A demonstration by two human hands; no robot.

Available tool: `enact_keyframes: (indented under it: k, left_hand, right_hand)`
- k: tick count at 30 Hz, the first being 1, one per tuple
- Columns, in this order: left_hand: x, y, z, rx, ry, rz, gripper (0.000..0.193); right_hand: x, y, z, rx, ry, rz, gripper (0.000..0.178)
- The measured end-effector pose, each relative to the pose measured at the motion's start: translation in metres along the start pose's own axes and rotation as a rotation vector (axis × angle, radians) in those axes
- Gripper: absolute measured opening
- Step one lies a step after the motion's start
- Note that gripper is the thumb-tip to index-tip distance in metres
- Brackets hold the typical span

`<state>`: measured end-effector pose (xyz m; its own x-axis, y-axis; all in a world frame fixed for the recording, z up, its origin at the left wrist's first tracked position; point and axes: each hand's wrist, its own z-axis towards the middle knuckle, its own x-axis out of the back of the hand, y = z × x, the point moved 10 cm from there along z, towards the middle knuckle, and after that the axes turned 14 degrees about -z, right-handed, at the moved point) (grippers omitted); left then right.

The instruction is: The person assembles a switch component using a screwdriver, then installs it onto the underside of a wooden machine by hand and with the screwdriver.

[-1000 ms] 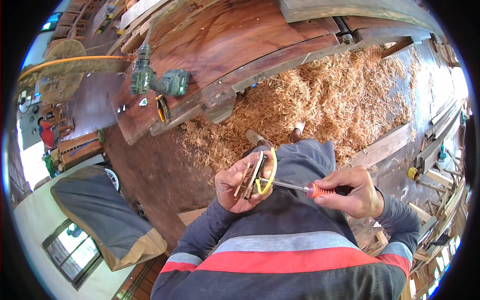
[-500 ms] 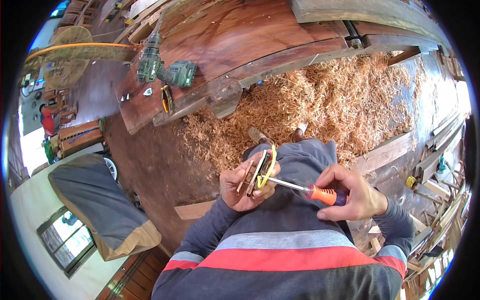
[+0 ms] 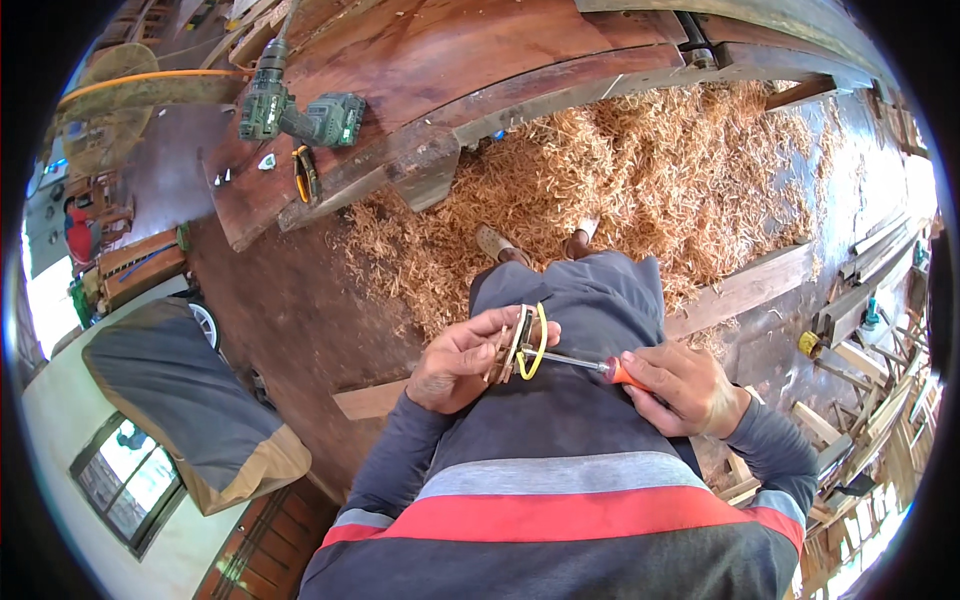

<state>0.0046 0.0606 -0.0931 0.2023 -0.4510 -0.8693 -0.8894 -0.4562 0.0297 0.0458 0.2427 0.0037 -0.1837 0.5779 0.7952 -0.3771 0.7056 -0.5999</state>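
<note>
Carefully, we grip a small wooden piece (image 3: 508, 347) in our closed left hand (image 3: 465, 362); our right hand (image 3: 680, 385), fisted around the screwdriver (image 3: 585, 364), could slip and jab the palm.

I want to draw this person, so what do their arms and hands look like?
Both arms wear long dark grey-blue sleeves of a top crossed by a light grey stripe above a red band. The left hand and right hand are bare, without gloves.
</note>
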Motion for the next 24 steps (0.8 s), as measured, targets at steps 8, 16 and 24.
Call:
enact_keyframes:
  k: [8, 16, 24]
  left_hand:
    - [0.028, 0.006, -0.02, -0.267, 0.214, 0.261, 0.022]
    - [0.03, 0.008, -0.036, -0.368, 0.295, 0.501, 0.01]
    - [0.026, 0.008, -0.039, -0.376, 0.364, 0.572, 0.009]
  right_hand:
    - [0.003, -0.012, -0.008, 0.057, -0.03, -0.126, 0.044]
    - [0.009, -0.026, -0.007, 0.188, 0.015, -0.225, 0.042]
    - [0.009, -0.019, 0.001, 0.155, -0.038, -0.162, 0.035]
